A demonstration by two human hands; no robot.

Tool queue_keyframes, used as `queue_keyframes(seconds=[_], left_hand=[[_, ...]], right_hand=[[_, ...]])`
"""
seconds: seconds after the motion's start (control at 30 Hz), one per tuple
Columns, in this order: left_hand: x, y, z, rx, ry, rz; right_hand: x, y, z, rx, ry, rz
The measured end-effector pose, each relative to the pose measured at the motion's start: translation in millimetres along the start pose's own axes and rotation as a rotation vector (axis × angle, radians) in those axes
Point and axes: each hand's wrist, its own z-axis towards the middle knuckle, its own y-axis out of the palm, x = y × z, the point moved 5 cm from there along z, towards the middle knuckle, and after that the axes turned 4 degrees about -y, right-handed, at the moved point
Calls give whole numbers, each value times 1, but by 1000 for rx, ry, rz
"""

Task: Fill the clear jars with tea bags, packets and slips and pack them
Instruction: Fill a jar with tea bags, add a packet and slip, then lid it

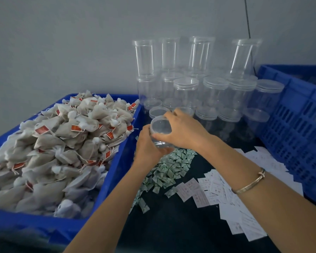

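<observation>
A solid-walled blue plastic bin (115, 172) on the left of the bench was heaped with pale mesh tea bags (62, 143) bearing red tags on strings. On the right stood a slotted blue plastic crate (297, 128); its contents could not be seen. Between them the dark bench (181, 225) carried a loose pile of small green-and-white packets (168, 167) and, to its right, scattered white paper slips (226, 194). Against the grey wall at the back stood a stack of clear plastic jars (199, 84) with clear lids, in 2 tiers, all looking empty and upright.

Both hands were closed on 1 clear lidded plastic jar (161, 131), held just above the far edge of the packet pile, near the bin's right wall. The left hand (147, 143) wrapped the jar's body from the left and below; the right hand (182, 128) gripped around its lid end. The jar's long axis tilted, lid toward the camera and up, base down toward the bench. It looked empty. A thin gold-coloured bangle (252, 182) circled the right wrist.
</observation>
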Motion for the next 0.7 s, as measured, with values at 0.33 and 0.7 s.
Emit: queue_keyframes(seconds=[0.33,0.7], left_hand=[[20,0,-36,-80,100,-125],[-18,46,-145,-479,67,-161]], right_hand=[[-10,-37,-29,27,-6,-57],[-16,-13,-127,-270,-112,-249]])
